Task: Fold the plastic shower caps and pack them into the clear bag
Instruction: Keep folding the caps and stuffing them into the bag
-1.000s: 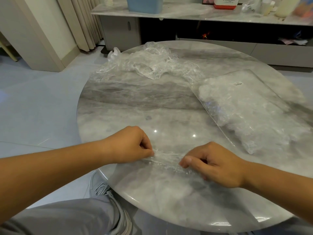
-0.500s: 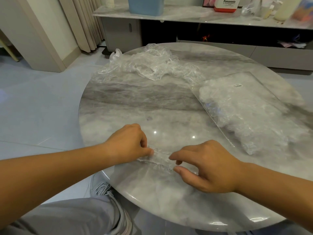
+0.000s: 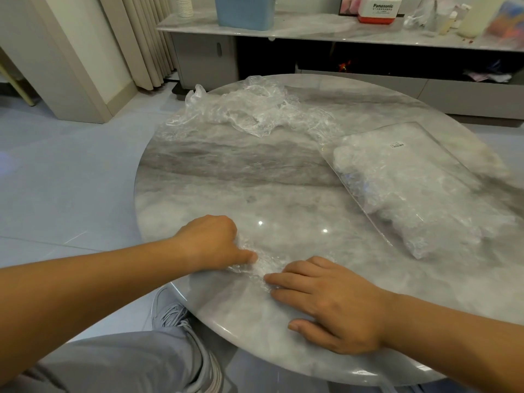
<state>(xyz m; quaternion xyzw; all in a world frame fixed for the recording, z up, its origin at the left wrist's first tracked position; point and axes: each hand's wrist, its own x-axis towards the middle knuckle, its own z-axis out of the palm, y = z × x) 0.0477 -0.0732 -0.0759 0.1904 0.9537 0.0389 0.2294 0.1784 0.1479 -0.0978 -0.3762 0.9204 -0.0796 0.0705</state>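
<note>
Folding step: left hand (image 3: 211, 242) is pinching the shower cap (image 3: 262, 265) with curled fingers at the surface's (image 3: 226, 171) near edge, while right hand (image 3: 331, 302) is pressing it flat with straight fingers. Next move is probably calling for one more tight fold, then sliding it into the clear bag (image 3: 411, 188) at the right edge; unfolded caps (image 3: 249, 112) are waiting at the far edge.

marble table (image 3: 255, 177) | far edge: crumpled shower caps (image 3: 249, 114) | right: clear bag (image 3: 419, 188), apparently part-filled | near edge: one cap (image 3: 262, 266)

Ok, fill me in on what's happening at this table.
A person is folding a shower cap at the near edge of the table: left hand grips one end, right hand presses flat on the other. More crumpled caps sit at the far side; the clear bag, partly filled, lies to the right.
</note>
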